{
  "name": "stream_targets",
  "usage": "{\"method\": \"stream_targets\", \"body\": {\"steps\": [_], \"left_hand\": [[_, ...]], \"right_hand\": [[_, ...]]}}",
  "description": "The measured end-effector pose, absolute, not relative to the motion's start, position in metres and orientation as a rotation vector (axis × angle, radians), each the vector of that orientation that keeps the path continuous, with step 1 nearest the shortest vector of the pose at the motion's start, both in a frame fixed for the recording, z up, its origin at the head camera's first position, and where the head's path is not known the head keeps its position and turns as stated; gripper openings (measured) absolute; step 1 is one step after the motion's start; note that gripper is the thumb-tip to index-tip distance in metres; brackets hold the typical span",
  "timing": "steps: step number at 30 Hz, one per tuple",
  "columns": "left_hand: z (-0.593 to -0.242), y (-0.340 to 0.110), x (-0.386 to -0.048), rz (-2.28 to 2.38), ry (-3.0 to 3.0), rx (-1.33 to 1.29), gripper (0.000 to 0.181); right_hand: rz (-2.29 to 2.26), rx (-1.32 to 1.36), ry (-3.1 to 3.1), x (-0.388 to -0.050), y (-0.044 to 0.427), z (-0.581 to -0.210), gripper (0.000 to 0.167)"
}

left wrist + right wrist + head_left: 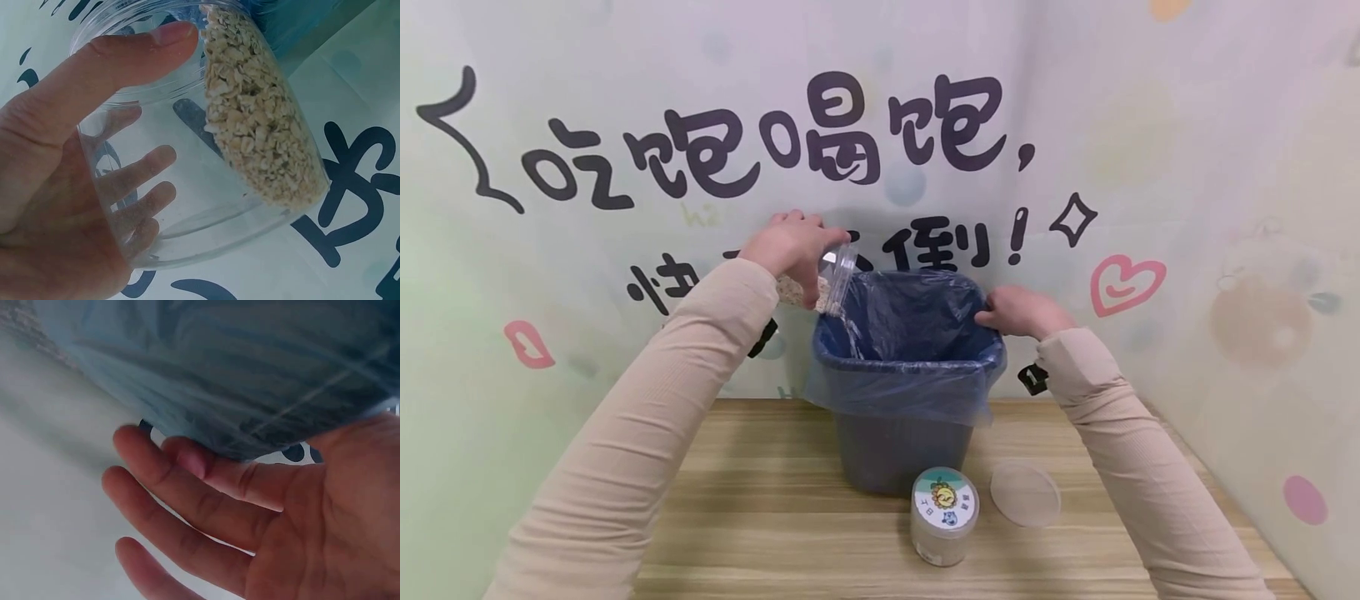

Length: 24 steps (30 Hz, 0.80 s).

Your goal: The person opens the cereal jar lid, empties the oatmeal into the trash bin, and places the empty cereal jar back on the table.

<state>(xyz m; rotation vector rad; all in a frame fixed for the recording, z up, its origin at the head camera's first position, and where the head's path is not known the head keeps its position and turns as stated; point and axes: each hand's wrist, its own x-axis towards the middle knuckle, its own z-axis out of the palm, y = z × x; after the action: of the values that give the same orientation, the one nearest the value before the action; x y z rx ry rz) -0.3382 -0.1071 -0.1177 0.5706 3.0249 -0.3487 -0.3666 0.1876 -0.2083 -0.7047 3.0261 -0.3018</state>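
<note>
My left hand (793, 246) holds a clear plastic jar (181, 219) tipped on its side, its mouth toward the bin. Rolled oats (256, 119) lie along the jar's lower wall, and some flakes fall past the mouth inside the bin. A dark blue trash bin (902, 454) stands upright, lined with a translucent blue bag (917, 317) folded over its rim. At the bin's right rim my right hand (1026, 310) pinches the edge, thumb over the top. In the right wrist view its other fingers (187, 519) stretch below the bag's fold.
In front of the bin, a closed clear jar (942, 546) with a printed label (946, 497) on top stands on the wooden table (760, 500). A loose clear lid (1026, 493) lies to its right. Behind the bin hangs a printed backdrop (880, 50).
</note>
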Motion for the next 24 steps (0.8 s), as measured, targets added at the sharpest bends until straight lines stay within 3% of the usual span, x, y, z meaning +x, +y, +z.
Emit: {"method": "stream_targets", "body": {"steps": [24], "left_hand": [[-0.1179,-0.1121,-0.3414,-0.315,3.004,0.574,0.108]], "right_hand": [[-0.493,-0.709,3.015,-0.3685,0.1907,-0.2147,0.022]]}}
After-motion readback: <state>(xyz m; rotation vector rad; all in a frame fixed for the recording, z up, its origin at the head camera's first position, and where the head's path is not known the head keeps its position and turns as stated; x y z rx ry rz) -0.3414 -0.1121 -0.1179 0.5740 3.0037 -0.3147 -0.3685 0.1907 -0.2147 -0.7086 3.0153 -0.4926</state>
